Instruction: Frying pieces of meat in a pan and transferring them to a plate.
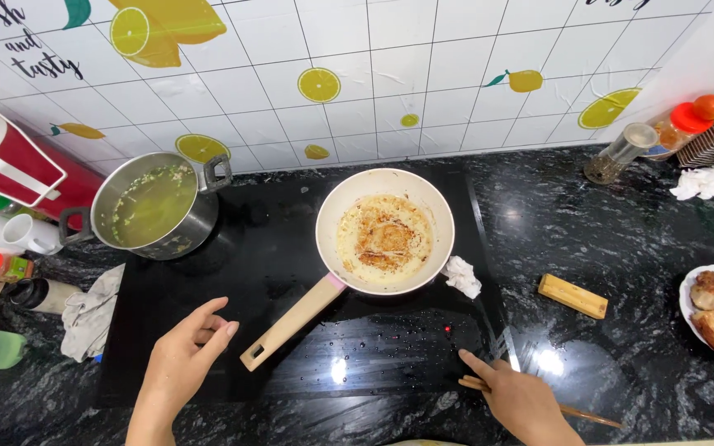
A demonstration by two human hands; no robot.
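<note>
Cream round frying pan [386, 233] with browned bits is sat on the black glass cooktop [233, 272], its long handle best gripped firmly by the open, empty left hand [182, 357] nearby, while thin wooden chopsticks [572, 410] are held loosely by the right hand [522, 400].

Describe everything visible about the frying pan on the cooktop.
The frying pan is round and cream-coloured, its light inside coated with browned residue and no food left. Its pale wood-look handle points toward the left hand, which is close but not touching. It sits flat on the black cooktop, a crumpled tissue against its rim.
</note>
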